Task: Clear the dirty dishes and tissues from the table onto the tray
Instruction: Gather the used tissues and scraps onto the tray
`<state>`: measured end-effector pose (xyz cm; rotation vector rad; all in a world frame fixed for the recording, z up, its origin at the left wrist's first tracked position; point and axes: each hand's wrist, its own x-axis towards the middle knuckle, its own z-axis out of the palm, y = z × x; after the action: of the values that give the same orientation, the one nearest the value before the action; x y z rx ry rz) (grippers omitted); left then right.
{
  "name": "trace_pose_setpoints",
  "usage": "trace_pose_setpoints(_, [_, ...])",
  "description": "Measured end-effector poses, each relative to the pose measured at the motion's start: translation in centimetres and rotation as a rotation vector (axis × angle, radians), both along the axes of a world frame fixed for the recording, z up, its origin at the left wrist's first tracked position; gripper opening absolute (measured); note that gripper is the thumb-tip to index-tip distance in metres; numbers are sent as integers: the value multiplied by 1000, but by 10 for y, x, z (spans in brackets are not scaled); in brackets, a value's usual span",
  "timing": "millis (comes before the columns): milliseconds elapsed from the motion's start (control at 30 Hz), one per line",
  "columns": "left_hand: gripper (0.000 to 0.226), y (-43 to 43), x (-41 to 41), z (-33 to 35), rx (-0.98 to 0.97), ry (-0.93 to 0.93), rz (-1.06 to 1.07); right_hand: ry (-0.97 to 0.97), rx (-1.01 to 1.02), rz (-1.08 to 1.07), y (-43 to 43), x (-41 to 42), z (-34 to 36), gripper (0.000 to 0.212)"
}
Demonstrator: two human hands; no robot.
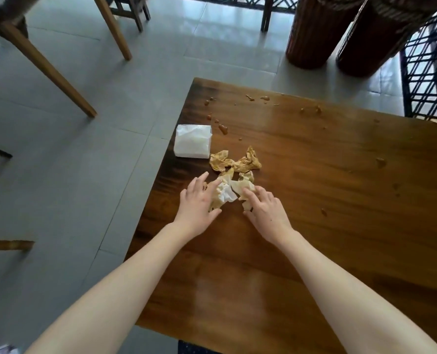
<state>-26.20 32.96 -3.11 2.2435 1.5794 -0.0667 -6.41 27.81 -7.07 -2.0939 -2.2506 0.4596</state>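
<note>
Fingers (213, 186) spread — on soiled tissues (227, 192)

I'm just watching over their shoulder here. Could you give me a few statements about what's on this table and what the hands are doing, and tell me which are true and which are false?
1. Both hands are on crumpled tissues. True: the left hand and the right hand are gathering the near stained tissues.
2. A tray sits on the table beside the tissues. False: no tray is in view.
3. A clean white tissue pack lies near the table's left edge. True.
4. The wooden table is spotless. False: brown sauce spots are scattered across it.
5. More soiled tissues lie beyond the hands. True.
</note>
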Motion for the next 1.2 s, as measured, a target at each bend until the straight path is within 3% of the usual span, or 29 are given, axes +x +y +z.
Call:
trace_pose_setpoints(167, [69, 14, 12, -11, -49, 8, -57, 84, 72, -84, -14, 4, 3, 28])
trace_pose_setpoints(267, [68, 19, 16, -17, -123, -10, -38, 154, 59, -204, -23, 5, 5, 20])
trace_pose_setpoints(433, [53, 17, 25, -26, -116, 6, -9, 205, 64, -375, -41, 12, 11, 22])
trace_pose_setpoints(633, [23, 14, 28, -27, -31, -120, -42, 253, 116, -474, -48, 18, 15, 23])
trace_pose_setpoints(900, [13, 22, 17, -2, 18, -227, -34, 252, 144, -524, -47, 12, 25, 26])
trace_pose_setpoints(1200, [17, 28, 3, 33, 30, -345, -58, 248, 215, -553, -53, -4, 49, 27])
